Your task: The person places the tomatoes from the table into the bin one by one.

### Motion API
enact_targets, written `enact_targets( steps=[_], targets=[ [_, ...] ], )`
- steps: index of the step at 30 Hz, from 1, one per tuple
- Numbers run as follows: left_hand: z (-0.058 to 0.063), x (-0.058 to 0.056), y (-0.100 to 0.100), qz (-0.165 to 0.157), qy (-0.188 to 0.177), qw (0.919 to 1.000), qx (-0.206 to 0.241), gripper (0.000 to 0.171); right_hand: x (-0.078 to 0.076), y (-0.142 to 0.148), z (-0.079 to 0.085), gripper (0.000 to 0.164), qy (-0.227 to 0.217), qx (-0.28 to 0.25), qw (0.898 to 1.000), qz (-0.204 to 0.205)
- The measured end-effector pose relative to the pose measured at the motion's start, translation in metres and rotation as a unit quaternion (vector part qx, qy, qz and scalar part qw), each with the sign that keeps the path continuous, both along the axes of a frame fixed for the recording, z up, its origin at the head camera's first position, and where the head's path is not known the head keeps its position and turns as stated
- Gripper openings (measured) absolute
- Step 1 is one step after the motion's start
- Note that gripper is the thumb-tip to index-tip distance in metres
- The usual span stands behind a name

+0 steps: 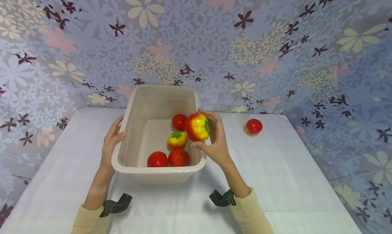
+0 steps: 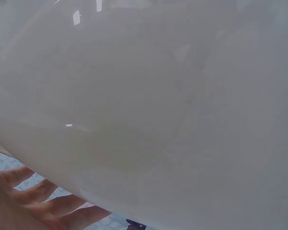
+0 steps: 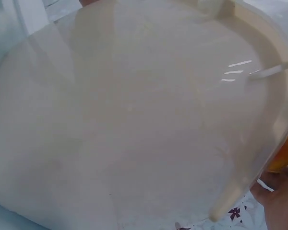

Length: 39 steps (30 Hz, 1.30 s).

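A deep beige plastic bin (image 1: 159, 170) stands in the middle. My right hand (image 1: 218, 143) holds a glossy red-and-yellow bell pepper (image 1: 198, 126) over the bin's right rim, thumb below it and fingers above and behind. Part of this pepper (image 3: 284, 154) shows at the edge of the right wrist view, beside the bin's outer wall. On the other side, my left hand (image 1: 111, 147) touches the bin's left wall, its fingers spread straight along the outside. Inside lie a smaller red-and-yellow pepper (image 1: 177, 140) and several round red fruits (image 1: 157, 159).
A single red tomato-like fruit (image 1: 253, 126) lies on the white-covered table (image 1: 275, 166), right of the bin. Flower-patterned cloth (image 1: 196, 40) hangs behind the table and along both sides. Dark wrist mounts (image 1: 117, 205) sit on both forearms.
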State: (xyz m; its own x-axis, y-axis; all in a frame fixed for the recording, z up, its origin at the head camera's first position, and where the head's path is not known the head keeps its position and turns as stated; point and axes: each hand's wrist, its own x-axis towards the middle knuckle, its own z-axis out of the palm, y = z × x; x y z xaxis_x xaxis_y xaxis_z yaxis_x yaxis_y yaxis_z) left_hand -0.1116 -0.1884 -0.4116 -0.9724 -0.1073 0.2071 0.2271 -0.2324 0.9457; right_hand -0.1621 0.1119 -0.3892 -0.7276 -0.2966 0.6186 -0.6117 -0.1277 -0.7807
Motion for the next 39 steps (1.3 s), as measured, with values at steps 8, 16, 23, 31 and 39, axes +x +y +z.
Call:
enact_targets(
  steps=[8, 16, 23, 31, 39],
  targets=[
    [0.0, -0.001, -0.001, 0.0, 0.001, 1.0, 0.001, 0.051, -0.007, 0.004, -0.006, 0.099, 0.032, 0.006, 0.999, 0.025],
    [0.003, -0.001, 0.0, 0.005, -0.014, 0.9997, -0.018, 0.052, -0.012, 0.015, -0.005, 0.097, 0.047, 0.017, 0.999, 0.001],
    [0.002, -0.001, 0.0, 0.004, -0.013, 0.9998, -0.015, 0.052, -0.019, 0.024, -0.006, 0.096, 0.046, 0.022, 0.998, -0.021],
    [0.001, -0.001, 0.0, 0.002, -0.014, 0.9998, -0.013, 0.051, -0.033, 0.054, -0.003, 0.077, 0.054, -0.021, 0.996, -0.065],
    [0.001, -0.001, -0.001, 0.003, -0.011, 0.9999, -0.002, 0.051, -0.049, 0.086, -0.009, 0.071, 0.033, -0.038, 0.989, -0.138]
  ],
)
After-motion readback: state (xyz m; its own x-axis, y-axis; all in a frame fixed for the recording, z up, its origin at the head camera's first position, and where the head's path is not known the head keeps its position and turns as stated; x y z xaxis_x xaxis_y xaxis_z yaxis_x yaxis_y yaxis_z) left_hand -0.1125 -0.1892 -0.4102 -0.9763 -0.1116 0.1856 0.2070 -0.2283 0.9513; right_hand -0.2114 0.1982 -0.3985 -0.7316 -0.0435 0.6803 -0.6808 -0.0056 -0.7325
